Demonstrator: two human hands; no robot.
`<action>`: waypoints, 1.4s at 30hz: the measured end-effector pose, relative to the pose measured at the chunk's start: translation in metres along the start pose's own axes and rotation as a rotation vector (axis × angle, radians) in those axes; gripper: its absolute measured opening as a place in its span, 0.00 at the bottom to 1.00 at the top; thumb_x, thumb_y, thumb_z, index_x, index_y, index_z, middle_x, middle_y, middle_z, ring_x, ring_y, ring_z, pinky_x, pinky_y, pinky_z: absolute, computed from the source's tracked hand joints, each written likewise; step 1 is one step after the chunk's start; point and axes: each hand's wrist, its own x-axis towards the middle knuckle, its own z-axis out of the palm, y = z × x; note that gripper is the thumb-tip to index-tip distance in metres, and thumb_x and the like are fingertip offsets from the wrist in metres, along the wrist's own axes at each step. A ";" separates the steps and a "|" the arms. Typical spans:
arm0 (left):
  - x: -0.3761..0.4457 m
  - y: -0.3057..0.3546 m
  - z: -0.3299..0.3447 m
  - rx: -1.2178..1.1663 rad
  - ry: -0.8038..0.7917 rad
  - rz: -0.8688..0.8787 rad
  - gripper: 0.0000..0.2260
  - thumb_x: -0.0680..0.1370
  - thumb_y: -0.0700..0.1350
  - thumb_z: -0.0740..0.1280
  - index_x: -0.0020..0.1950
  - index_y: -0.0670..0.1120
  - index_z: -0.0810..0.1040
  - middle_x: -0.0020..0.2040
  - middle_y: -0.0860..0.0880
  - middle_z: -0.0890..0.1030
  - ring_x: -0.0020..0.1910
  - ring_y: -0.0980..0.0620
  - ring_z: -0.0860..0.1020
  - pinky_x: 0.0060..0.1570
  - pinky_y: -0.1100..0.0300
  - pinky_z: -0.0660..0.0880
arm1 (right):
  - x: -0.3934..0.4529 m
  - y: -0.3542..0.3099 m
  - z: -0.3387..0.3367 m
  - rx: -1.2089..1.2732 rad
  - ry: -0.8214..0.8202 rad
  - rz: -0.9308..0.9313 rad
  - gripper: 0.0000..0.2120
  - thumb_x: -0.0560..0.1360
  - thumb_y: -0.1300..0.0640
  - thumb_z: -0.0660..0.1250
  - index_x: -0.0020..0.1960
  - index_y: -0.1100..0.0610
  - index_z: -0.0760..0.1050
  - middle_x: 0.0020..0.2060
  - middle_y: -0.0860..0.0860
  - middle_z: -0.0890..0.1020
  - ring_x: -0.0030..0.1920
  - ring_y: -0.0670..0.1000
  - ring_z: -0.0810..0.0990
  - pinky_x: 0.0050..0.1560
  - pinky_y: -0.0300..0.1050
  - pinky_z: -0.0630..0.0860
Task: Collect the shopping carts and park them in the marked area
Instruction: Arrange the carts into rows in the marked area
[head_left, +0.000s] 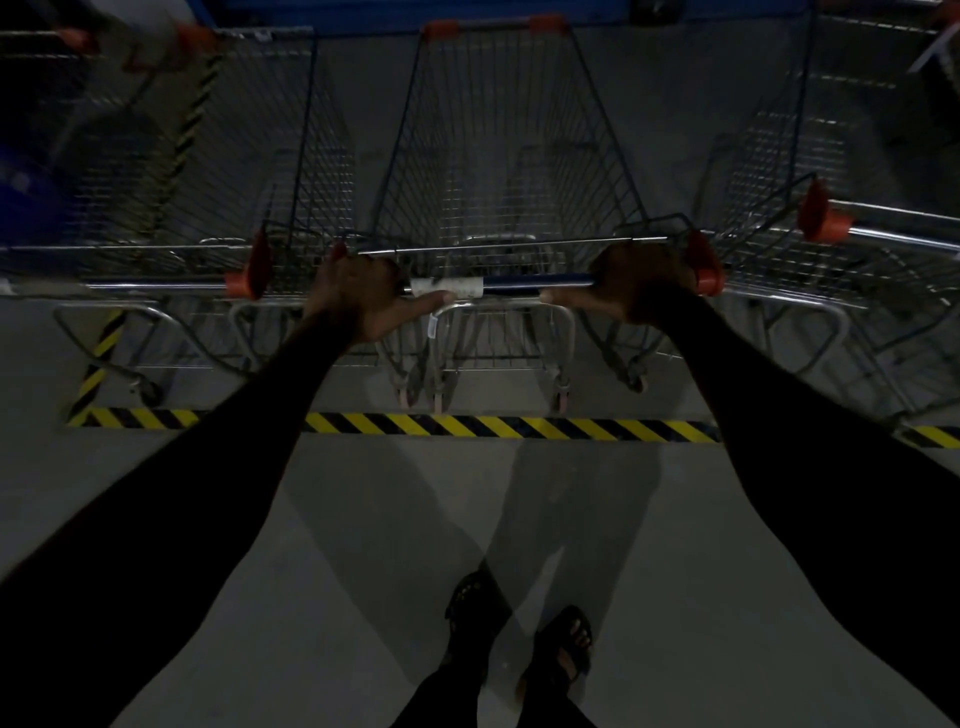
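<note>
Past the striped line (509, 427), both hands apparently grip the cart handle (535, 280).

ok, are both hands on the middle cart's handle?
Touching. The head view shows the left hand and the right hand each wrapped around the handle of the middle cart, near its orange end caps.

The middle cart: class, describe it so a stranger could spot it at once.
Beyond the yellow-and-black floor stripe stand three carts side by side. The middle cart is the only one gripped at its handle by the left hand and right hand.
</note>
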 end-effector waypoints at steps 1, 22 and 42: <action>0.001 0.000 0.000 0.006 0.000 0.006 0.47 0.73 0.83 0.40 0.48 0.50 0.86 0.51 0.44 0.87 0.59 0.43 0.83 0.79 0.40 0.57 | 0.001 0.000 0.001 0.001 -0.001 -0.002 0.41 0.68 0.16 0.56 0.32 0.55 0.77 0.28 0.51 0.77 0.30 0.48 0.75 0.39 0.44 0.67; 0.007 0.209 -0.065 -0.472 0.394 0.568 0.24 0.79 0.56 0.64 0.69 0.44 0.80 0.63 0.40 0.81 0.61 0.37 0.79 0.58 0.43 0.80 | -0.194 0.089 -0.003 0.254 0.445 0.489 0.27 0.78 0.36 0.68 0.70 0.51 0.75 0.61 0.56 0.81 0.60 0.62 0.80 0.58 0.61 0.78; -0.121 0.553 -0.121 -0.452 0.250 0.965 0.26 0.79 0.59 0.59 0.67 0.45 0.81 0.61 0.43 0.82 0.59 0.38 0.81 0.55 0.44 0.81 | -0.502 0.269 0.022 0.325 0.479 0.874 0.27 0.81 0.39 0.67 0.74 0.52 0.70 0.66 0.55 0.78 0.64 0.62 0.78 0.60 0.60 0.77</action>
